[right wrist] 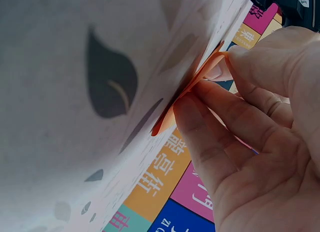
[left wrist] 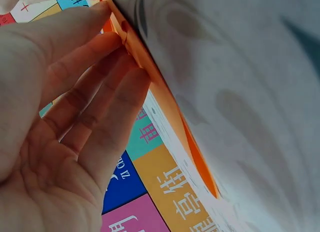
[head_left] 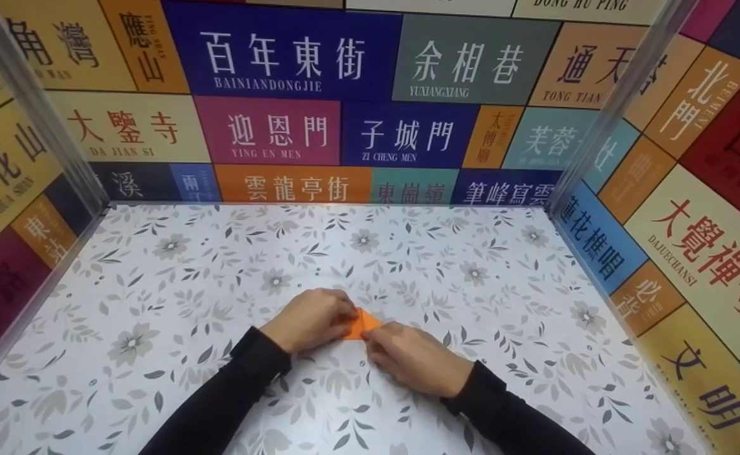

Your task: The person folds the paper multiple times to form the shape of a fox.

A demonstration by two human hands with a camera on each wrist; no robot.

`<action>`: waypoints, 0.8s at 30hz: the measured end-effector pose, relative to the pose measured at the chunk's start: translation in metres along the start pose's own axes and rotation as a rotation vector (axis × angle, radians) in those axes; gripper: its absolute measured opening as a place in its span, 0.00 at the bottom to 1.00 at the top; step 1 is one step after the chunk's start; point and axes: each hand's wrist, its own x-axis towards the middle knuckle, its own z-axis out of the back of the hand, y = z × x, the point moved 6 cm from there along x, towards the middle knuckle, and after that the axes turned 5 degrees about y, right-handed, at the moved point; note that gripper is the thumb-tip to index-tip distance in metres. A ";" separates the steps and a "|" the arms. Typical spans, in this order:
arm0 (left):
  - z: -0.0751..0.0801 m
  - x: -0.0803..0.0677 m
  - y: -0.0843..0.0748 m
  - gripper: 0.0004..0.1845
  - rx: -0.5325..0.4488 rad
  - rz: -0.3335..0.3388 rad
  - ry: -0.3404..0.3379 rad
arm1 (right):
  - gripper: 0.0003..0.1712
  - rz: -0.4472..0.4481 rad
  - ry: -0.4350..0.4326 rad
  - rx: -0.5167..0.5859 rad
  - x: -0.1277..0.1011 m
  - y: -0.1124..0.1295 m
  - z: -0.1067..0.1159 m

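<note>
On the tabletop, both hands' fingers press orange paper flat.

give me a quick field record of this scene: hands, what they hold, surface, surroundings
left hand: fingers press flat on the orange paper, left side
right hand: fingers and thumb pinch the paper's right edge
paper: small, folded, lying on the table between both hands
table: white cover with grey flower and leaf print
walls: coloured panels with Chinese place names on three sides
sleeves: black, on both arms
</note>
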 end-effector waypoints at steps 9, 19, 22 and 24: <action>0.000 0.000 -0.005 0.08 0.008 0.004 -0.012 | 0.10 0.002 -0.008 0.040 0.001 0.000 0.004; 0.000 0.000 -0.010 0.04 0.040 0.003 -0.038 | 0.18 0.046 -0.081 -0.022 -0.004 -0.001 0.014; -0.001 -0.001 -0.010 0.04 0.029 0.006 -0.034 | 0.27 0.042 -0.056 -0.030 -0.006 -0.002 0.012; -0.001 0.000 -0.009 0.05 0.023 0.011 -0.028 | 0.30 0.047 -0.041 -0.024 -0.008 -0.002 0.012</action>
